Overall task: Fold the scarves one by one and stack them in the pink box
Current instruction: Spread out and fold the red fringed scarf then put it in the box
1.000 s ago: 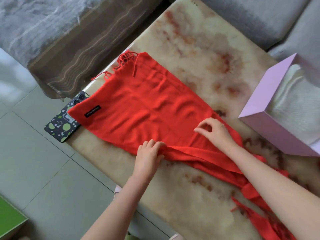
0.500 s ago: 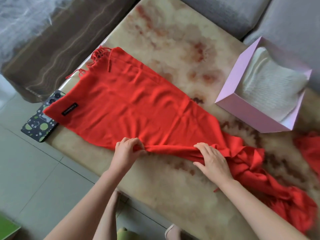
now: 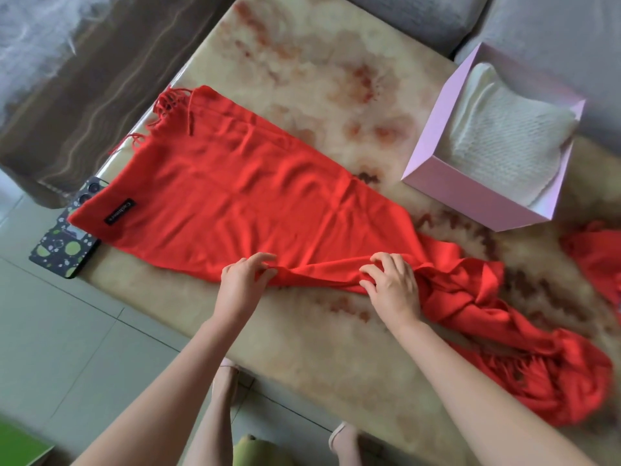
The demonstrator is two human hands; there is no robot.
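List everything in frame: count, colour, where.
red scarf: 1, red, spread across the table, far end bunched at the right
pink box: 1, pink, on the table at the right
white scarf: 1, off-white knit, inside the pink box
red cloth: 1, red, at the right edge, cut off by the frame
phone: 1, dark case with green spots, at the table's left edge, partly under the red scarf
table: 1, beige marble with rust patches
sofa: 1, grey, behind the table
left hand: pinches the red scarf's near edge
right hand: pinches the same edge, further right
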